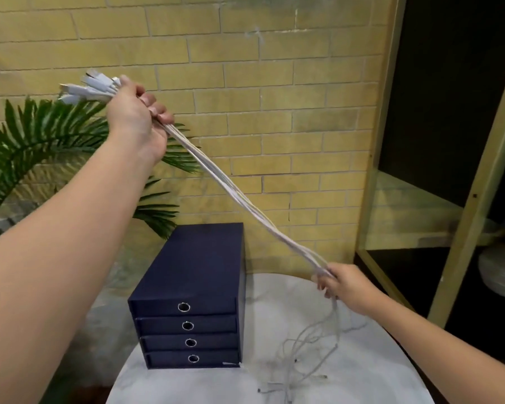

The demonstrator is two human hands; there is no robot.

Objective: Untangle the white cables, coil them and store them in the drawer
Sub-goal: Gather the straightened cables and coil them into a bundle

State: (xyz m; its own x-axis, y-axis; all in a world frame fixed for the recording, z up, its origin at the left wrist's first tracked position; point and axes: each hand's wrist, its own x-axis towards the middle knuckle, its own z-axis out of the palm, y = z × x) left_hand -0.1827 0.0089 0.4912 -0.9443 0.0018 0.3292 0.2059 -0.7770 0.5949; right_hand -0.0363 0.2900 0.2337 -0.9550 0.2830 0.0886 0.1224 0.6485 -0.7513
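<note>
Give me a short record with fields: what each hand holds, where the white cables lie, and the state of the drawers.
left grip: holds the plug ends of the bundle of thin white cables, raised high
right grip: holds the same bundle lower down
cable tails: loose and tangled on the round white marble-look table
dark blue four-drawer box: on the table, all drawers closed
</note>
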